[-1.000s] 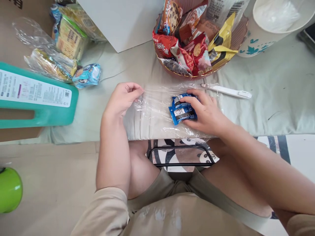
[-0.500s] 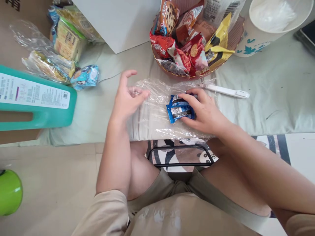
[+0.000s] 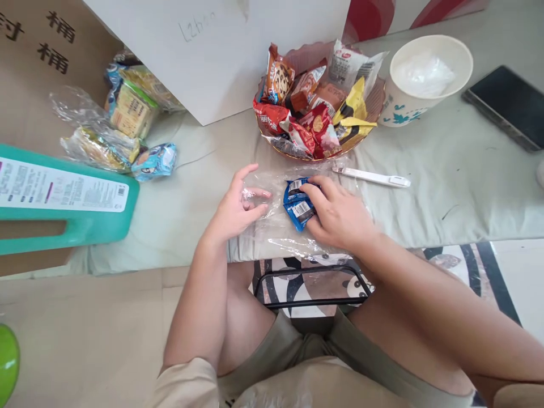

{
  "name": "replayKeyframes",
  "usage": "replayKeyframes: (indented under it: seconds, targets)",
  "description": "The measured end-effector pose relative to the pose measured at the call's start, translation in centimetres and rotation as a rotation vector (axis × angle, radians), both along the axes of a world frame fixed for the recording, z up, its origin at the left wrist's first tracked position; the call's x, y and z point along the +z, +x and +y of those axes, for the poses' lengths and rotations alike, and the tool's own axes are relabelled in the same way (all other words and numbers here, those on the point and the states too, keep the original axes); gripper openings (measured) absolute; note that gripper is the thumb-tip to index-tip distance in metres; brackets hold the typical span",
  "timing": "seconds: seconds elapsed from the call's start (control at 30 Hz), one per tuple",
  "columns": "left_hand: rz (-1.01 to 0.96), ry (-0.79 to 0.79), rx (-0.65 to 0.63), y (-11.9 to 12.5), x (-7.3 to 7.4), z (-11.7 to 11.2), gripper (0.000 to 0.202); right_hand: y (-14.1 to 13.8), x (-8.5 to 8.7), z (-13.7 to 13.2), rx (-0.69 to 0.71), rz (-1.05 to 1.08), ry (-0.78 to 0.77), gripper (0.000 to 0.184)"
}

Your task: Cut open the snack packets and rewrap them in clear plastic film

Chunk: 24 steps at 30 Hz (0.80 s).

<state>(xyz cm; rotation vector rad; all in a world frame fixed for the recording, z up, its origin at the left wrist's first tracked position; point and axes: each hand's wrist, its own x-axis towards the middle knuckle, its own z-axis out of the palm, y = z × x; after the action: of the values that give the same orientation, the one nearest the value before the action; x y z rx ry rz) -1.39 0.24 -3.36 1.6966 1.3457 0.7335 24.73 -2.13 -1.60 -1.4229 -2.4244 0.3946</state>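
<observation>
On the cloth-covered table, my right hand [image 3: 342,215] is closed around two blue snack packets [image 3: 300,209], which lie side by side with barcode labels facing up. Beneath them spreads a sheet or bag of clear plastic [image 3: 276,232]; which of the two I cannot tell. To the left of the packets, my left hand [image 3: 238,207] has its fingers apart and curved, touching the plastic's left edge. A white-handled knife or cutter [image 3: 374,177] lies just beyond my right hand, its tip near the plastic.
A pink glass bowl [image 3: 293,154] of wrapped snacks stands behind the plastic. Right of it are a paper cup [image 3: 408,107] and a phone [image 3: 510,105]. At left sit a teal bottle [image 3: 123,212], bagged snacks [image 3: 134,110] and a light-blue packet [image 3: 155,161]. A white box [image 3: 212,68] stands behind.
My left hand has come nearer the blue packets. The packets have turned slightly and shifted left within my right hand's grip. The camera view has also shifted, showing more of the table's far side.
</observation>
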Motion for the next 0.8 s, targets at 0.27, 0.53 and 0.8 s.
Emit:
replayKeyframes:
  seconds: [0.27, 0.53, 0.8]
  targets:
    - [-0.105, -0.118, -0.001, -0.2, 1.2, 0.7, 0.078, -0.6, 0.5, 0.8, -0.023, -0.019, -0.133, 0.065]
    - [-0.126, -0.124, 0.068, -0.8, 1.2, 1.4, 0.078, 1.3, -1.1, 2.2, 0.020, 0.458, -0.119, 0.046]
    - [-0.104, -0.121, 0.117, -1.5, 1.1, 1.0, 0.079, 5.0, -0.3, 1.9, 0.076, 0.810, -0.194, 0.041]
